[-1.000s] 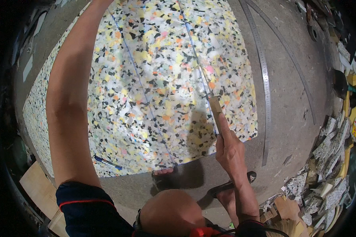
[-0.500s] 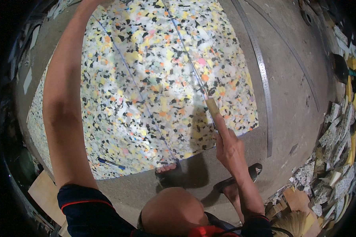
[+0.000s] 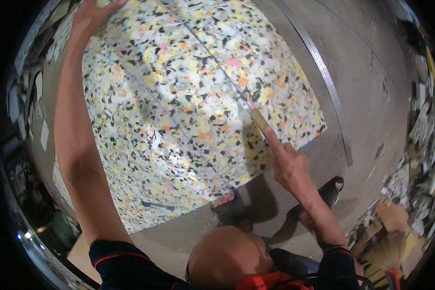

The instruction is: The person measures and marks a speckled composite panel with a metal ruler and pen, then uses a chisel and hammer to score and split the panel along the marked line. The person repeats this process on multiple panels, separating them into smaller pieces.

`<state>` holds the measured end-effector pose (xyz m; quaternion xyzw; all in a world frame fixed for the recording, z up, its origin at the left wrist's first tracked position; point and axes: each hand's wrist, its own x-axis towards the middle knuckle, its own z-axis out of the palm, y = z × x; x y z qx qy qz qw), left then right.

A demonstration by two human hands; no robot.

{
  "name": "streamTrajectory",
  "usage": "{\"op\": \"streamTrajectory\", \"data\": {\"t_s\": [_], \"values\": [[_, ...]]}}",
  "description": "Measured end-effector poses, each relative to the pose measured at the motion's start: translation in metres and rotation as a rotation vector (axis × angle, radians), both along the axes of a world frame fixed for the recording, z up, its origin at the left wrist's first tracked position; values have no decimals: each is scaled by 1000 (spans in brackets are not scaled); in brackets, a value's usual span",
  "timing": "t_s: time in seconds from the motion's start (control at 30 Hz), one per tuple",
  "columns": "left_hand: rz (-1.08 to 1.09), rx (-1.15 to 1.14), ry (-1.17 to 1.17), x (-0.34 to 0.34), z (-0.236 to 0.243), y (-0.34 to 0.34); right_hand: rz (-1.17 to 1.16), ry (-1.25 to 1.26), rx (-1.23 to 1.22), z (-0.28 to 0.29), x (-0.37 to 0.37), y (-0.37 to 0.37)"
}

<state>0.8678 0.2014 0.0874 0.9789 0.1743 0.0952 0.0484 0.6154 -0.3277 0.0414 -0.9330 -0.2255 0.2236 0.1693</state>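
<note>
A large foam sheet (image 3: pixel 198 130), speckled white, yellow, black and orange, lies on the floor before me. My right hand (image 3: pixel 291 166) is wrapped round the wooden handle of a knife (image 3: pixel 259 119), index finger stretched along it. Its thin blade lies along a dark line that runs to the sheet's far edge; where the tip ends I cannot make out. At the far left edge, my left hand (image 3: pixel 93 17) rests with the thumb spread out over the foam, partly cut off by the picture's top. A blue pen (image 3: pixel 158 207) lies on the sheet's near left part.
A long steel ruler (image 3: pixel 319 60) lies on the floor right of the sheet. Foam offcuts (image 3: pixel 427 130) are heaped along the right side, with a straw broom (image 3: pixel 386 249) at the lower right. My sandalled foot (image 3: pixel 224 205) touches the near edge.
The view has shifted, so the sheet appears turned and the ruler further right. My left hand now shows more fully at the top left. The right hand still grips the knife on the line.
</note>
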Motion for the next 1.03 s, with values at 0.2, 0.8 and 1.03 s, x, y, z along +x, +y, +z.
{"op": "streamTrajectory", "data": {"t_s": [0.2,0.8,1.03], "values": [[-34,72,23,12,-21,56,-70,52,40,2,-14,-17],[80,-19,-107,-26,39,-47,-77,-26,167,-8,-40,-43],[112,-58,-8,-26,50,-55,-69,131,12,-14,-15,-17]]}}
